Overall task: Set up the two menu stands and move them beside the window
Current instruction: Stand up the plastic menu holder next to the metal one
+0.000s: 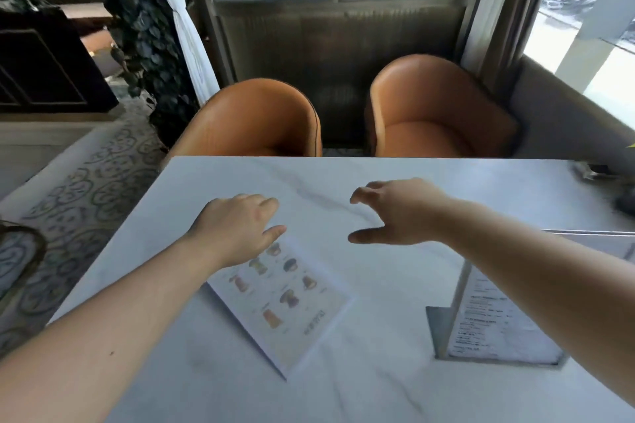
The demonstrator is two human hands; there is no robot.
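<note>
Head view: white marble-look bench w/ faint grey veins fills the lower frame; its far edge runs straight across mid-picture.

One menu stand lies flat on the bench, left of centre, turned at an angle, face up w/ pics of drinks or desserts. Its far end is under the left hand. The 2nd menu stand is upright nr the bench's right side, a clear holder w/ a grey base and a text sheet inside; the right forearm crosses in front of its upper part.

Left hand is palm down over the far end of the flat stand, fingers loosely curled, thumb out, not gripping anything; can't tell if it touches the sheet. Right hand hovers over bare bench just past the flat stand's far corner, fingers spread apart & curved like a claw, thumb well away from the rest, holding nothing.

A small dark object sits nr the far right corner of the bench, too blurred to name.

Room: two orange leather tub chairs are tucked against the far edge, side by side. Behind them is a dark ribbed wall panel w/ frosted panes above. The window runs along the right side, bright daylight, w/ a pale curtain at its inner edge. On the left are another white curtain, a dark leafy plant, dark wood furniture, and a patterned grey-white floor.
</note>
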